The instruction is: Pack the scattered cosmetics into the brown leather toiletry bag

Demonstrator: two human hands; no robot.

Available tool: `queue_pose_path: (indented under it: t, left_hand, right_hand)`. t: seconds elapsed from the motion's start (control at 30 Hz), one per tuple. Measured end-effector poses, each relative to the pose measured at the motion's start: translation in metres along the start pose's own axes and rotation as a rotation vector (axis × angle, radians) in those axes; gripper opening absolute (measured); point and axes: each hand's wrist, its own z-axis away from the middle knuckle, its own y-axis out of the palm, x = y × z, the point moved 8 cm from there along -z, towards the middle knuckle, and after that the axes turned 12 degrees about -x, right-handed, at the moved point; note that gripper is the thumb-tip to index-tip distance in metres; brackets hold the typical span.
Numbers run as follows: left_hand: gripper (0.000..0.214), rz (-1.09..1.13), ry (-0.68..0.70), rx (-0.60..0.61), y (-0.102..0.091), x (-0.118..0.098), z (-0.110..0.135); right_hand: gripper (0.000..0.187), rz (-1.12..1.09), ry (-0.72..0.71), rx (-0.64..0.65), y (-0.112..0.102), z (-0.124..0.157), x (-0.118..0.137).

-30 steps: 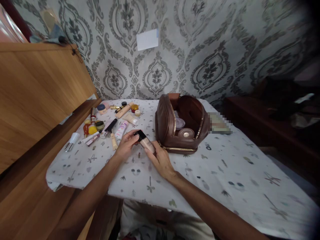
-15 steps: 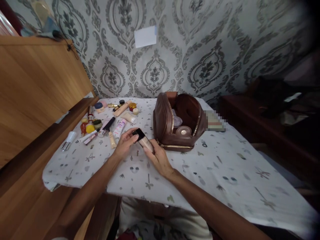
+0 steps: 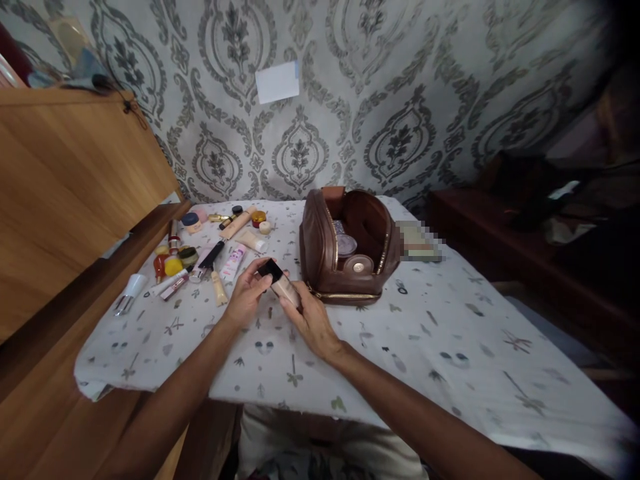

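Between my two hands, above the table's front middle, is a foundation bottle [image 3: 285, 289] with a black cap and a beige body, tilted. My left hand [image 3: 246, 293] is closed around the capped end, thumb on the cap. The lower body is gripped by my right hand [image 3: 313, 321], which hides the bottle's base. Just behind my right hand stands a brown makeup bag [image 3: 320, 247], unzipped and gaping, with a round clear-lidded item [image 3: 346, 245] visible inside. A pink and white tube [image 3: 233, 261] and a small beige tube [image 3: 219, 288] lie left of my left hand.
Several cosmetics cover the table's left side, among them a yellow-lidded jar [image 3: 173, 267], a navy-lidded jar [image 3: 191, 222] and a white-capped bottle [image 3: 131, 293]. A wooden panel [image 3: 85, 153] borders the left. A blurred-out flat item [image 3: 420, 243] lies right of the bag.
The view has shifted slightly, so the table things sit a little further left in the picture. Both hands keep hold of the bottle, with little change in their grip.
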Motion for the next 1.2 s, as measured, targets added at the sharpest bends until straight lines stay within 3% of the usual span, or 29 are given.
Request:
queue_pose_path:
  t: [0.3, 0.6, 0.87, 1.1, 1.2]
  left_hand:
    - [0.056, -0.028, -0.028, 0.079, 0.004, -0.003, 0.006]
    - [0.045, -0.107, 0.04, 0.132, 0.003, -0.005, 0.007]
    - [0.041, -0.185, 0.053, 0.177, 0.01, -0.006, 0.009]
    - [0.042, -0.211, 0.051, 0.256, 0.014, -0.007, 0.013]
    - [0.046, -0.185, 0.11, 0.213, 0.009, -0.012, 0.012]
  right_hand:
    - [0.031, -0.097, -0.055, 0.034, -0.003, 0.001, 0.011]
    - [0.033, -0.067, -0.076, 0.088, 0.003, 0.004, 0.008]
    - [0.024, -0.127, -0.133, -0.01, -0.004, -0.003, 0.012]
    - [0.025, -0.171, -0.007, 0.008, 0.0, -0.004, 0.004]
    - [0.025, -0.223, 0.034, 0.027, -0.002, -0.002, 0.009]
